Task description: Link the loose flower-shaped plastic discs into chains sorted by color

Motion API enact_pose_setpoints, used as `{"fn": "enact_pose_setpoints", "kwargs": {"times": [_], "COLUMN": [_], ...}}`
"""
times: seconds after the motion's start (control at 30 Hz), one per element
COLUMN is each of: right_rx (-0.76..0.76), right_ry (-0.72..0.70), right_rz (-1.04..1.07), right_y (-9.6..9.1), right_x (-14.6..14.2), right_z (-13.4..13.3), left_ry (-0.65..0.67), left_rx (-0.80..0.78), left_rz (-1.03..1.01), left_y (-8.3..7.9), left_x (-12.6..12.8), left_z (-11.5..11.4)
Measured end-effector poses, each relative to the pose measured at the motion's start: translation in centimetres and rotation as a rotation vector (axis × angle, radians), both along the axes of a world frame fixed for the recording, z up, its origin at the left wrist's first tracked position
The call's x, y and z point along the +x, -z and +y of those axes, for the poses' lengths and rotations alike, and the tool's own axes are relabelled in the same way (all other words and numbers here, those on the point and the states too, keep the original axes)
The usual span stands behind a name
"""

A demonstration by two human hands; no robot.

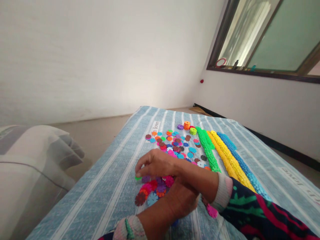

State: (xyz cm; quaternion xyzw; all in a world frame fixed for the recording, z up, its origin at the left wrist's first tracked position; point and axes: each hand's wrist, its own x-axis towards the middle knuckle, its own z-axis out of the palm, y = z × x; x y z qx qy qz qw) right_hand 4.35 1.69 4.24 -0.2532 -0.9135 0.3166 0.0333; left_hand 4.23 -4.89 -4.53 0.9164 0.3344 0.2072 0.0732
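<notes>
My arms cross over a spread of loose plastic snowflake discs (pixel 153 199) in many colours. My right hand (pixel 156 164) reaches to the left edge of the spread. Its thumb and fingertips pinch a green snowflake disc (pixel 138 178) just above the cloth. Below the right wrist lies my left hand (pixel 183 197), pointing right, over the discs. Its fingers are hidden, so what it holds does not show. Red and brown discs (pixel 140 198) lie in front of my right hand.
Linked rows of green (pixel 208 151), yellow (pixel 231 160) and blue discs (pixel 246 170) run along the right. Small stacks, one an orange stack (pixel 187 125), stand at the back. Everything lies on a striped cloth (pixel 100 186). A white-covered object (pixel 32 160) is at left.
</notes>
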Motion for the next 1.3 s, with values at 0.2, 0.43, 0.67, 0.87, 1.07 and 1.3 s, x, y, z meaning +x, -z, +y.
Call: {"fn": "enact_pose_setpoints", "kwargs": {"times": [0.2, 0.43, 0.67, 0.87, 1.07, 1.3], "right_rx": [-0.413, -0.028, 0.13, 0.156, 0.209, 0.299], "right_ry": [0.155, 0.549, 0.838, 0.871, 0.821, 0.804], "right_rz": [0.396, 0.187, -0.045, -0.258, -0.369, -0.418], "right_y": [-1.3, -3.5, -0.4, 2.8, 3.7, 4.0], "right_x": [3.1, 13.5, 24.0, 26.3, 26.3, 26.3], "right_z": [1.5, 5.6, 9.1, 9.8, 10.8, 11.1], "left_ry": [0.016, -0.017, -0.003, -0.01, -0.022, -0.018], "left_rx": [-0.081, -0.038, -0.036, -0.001, 0.009, -0.012], "left_rz": [0.008, 0.06, 0.049, 0.021, -0.005, 0.038], "left_y": [-0.3, -0.7, -1.0, -0.7, -0.6, -0.8], "left_x": [0.2, -0.1, -0.1, -0.1, -0.2, -0.1], "left_z": [0.5, 0.5, 0.7, 0.7, 0.7, 0.7]}}
